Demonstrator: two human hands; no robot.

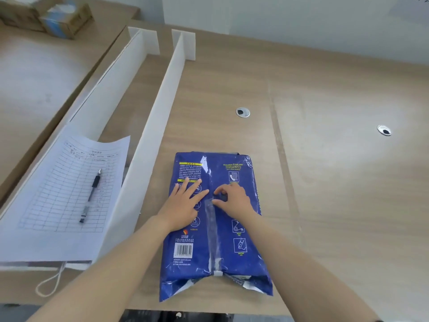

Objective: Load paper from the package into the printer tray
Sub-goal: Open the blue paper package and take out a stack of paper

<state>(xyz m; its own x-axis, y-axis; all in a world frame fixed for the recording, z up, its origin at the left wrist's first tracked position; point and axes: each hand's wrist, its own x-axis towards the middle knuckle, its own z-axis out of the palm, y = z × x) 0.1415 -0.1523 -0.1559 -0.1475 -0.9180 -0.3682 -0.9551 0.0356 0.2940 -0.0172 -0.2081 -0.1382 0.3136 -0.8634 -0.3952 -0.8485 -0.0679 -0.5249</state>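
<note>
**Both hands on the blue paper package**

Torn at its near end, the glossy blue package (216, 219) lies on the desk (325, 182), printed "Trouble-Free use" with a barcode. Left hand (183, 205) presses flat, fingers spread; right hand (234, 198) pinches the taped seam.

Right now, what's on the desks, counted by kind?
Paper package: 1
Printed form: 1
Pen: 1
White dividers: 2
Cable grommets: 2
Boxes: 2
Total: 9
</note>
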